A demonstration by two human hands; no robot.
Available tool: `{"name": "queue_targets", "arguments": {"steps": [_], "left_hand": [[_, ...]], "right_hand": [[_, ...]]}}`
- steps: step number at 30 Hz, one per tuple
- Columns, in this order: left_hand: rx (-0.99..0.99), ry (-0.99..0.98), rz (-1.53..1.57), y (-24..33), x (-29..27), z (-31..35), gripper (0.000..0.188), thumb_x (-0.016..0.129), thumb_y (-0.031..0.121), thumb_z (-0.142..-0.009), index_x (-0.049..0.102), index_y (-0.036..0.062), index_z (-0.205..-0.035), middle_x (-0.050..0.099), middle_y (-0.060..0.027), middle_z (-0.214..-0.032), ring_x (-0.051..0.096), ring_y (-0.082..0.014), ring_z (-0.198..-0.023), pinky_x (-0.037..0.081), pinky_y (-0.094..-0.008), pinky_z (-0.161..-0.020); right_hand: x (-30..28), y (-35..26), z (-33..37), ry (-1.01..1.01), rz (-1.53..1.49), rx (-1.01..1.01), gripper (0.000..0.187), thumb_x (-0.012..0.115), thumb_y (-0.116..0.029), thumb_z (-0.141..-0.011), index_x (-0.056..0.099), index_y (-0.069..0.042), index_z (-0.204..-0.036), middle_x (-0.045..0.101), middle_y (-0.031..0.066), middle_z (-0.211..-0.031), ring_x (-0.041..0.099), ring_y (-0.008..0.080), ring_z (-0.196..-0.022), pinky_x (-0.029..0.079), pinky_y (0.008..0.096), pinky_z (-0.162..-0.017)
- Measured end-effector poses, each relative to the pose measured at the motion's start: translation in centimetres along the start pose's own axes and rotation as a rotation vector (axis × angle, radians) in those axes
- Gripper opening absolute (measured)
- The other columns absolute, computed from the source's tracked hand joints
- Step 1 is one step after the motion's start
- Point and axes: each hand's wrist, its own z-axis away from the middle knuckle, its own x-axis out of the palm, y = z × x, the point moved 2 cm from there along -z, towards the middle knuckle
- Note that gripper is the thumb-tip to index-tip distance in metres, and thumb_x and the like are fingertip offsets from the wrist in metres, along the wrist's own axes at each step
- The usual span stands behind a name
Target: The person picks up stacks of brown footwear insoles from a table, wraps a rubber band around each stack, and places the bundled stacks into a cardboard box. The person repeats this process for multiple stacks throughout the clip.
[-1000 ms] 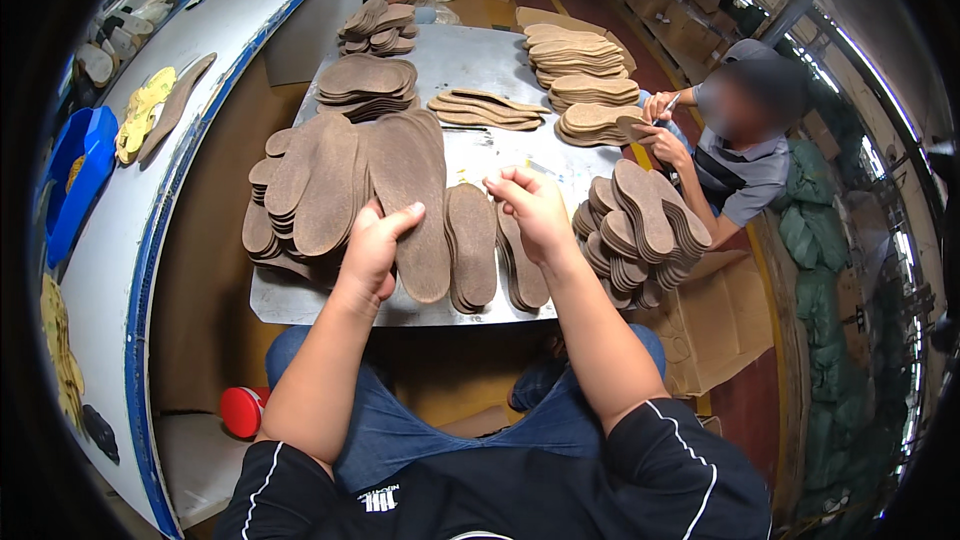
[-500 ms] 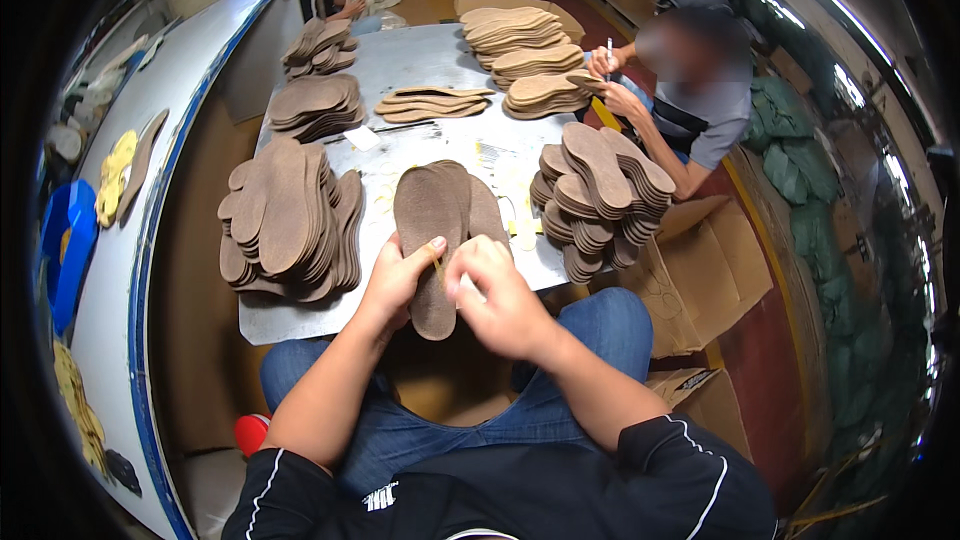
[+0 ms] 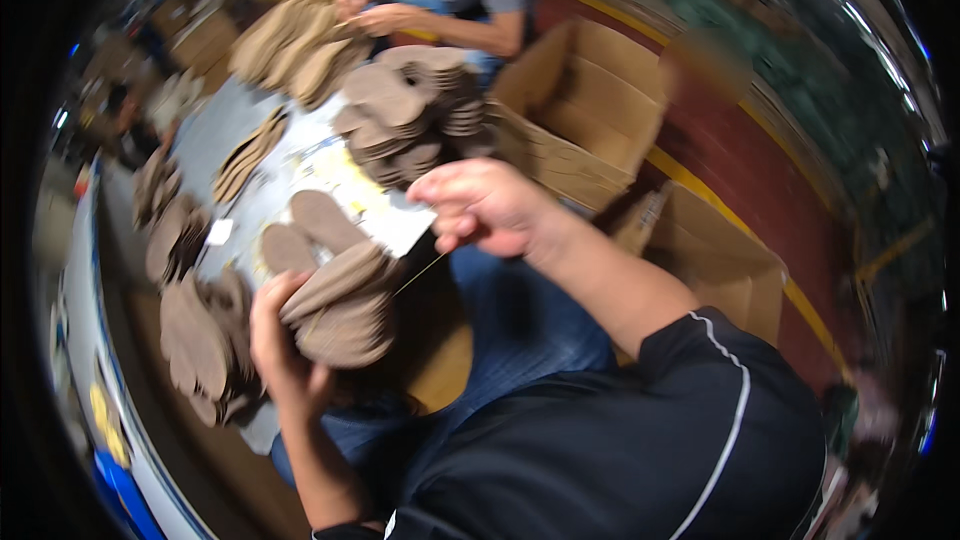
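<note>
A bundle of brown, felt-like insoles (image 3: 345,315) is gripped in my left hand (image 3: 283,335), tilted so that the stacked edges show. My fingers lie along its left side, with the thumb underneath. From the bundle's right side a thin yellow strand (image 3: 420,274) runs taut up to my right hand (image 3: 485,205), whose fingers are curled around its end. The frame does not show whether it is a rubber band or a string. Just beyond the bundle, two loose insoles (image 3: 328,220) lie on the metal table (image 3: 212,120).
Brown insole stacks stand at the left (image 3: 205,335) and farther right (image 3: 410,105). Tan insoles (image 3: 300,45) are piled at the far edge, near a co-worker's hands (image 3: 375,15). Open cardboard boxes (image 3: 590,90) stand on the red floor at the right. A long white bench (image 3: 85,310) borders the left.
The whole view has swung to the right. My left hand has tipped the insole bundle over, and my right hand has moved away from it, stretching the yellow strand.
</note>
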Motion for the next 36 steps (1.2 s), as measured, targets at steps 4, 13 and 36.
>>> {"name": "queue_targets", "arguments": {"steps": [4,13,36], "left_hand": [[-0.149,-0.142,0.613,-0.8,2.7,0.7,0.038,0.068,0.014,-0.098,0.066,-0.003,-0.132,0.069,-0.018,-0.129,0.065,-0.0322,-0.127,0.049,-0.0478,-0.118],[-0.597,-0.042,1.174,-3.5,8.2,3.3,0.062,0.074,0.019,-0.108,0.048,-0.0045,-0.159,0.069,-0.0246,-0.141,0.071,-0.0334,-0.128,0.059,-0.0511,-0.11],[0.034,-0.436,0.249,2.0,10.8,1.0,0.059,0.077,0.01,-0.075,0.065,-0.0039,-0.131,0.073,-0.0219,-0.124,0.07,-0.0401,-0.115,0.053,-0.0444,-0.104]], "right_hand": [[-2.8,6.4,1.2,-0.177,-0.612,0.126,0.006,0.065,-0.018,-0.115,0.064,-0.012,-0.118,0.044,-0.0096,-0.07,0.048,0.0074,-0.066,0.051,0.0358,-0.075],[-6.3,8.9,9.4,-0.22,-0.654,0.015,0.029,0.067,-0.014,-0.113,0.064,-0.011,-0.141,0.069,0.001,-0.104,0.056,0.0089,-0.08,0.047,0.0288,-0.078],[-7.1,-0.7,8.9,-0.103,-0.098,-0.07,0.024,0.066,-0.005,-0.109,0.055,-0.012,-0.129,0.067,0.0235,-0.143,0.042,-0.0032,-0.061,0.043,0.0178,-0.063]]}}
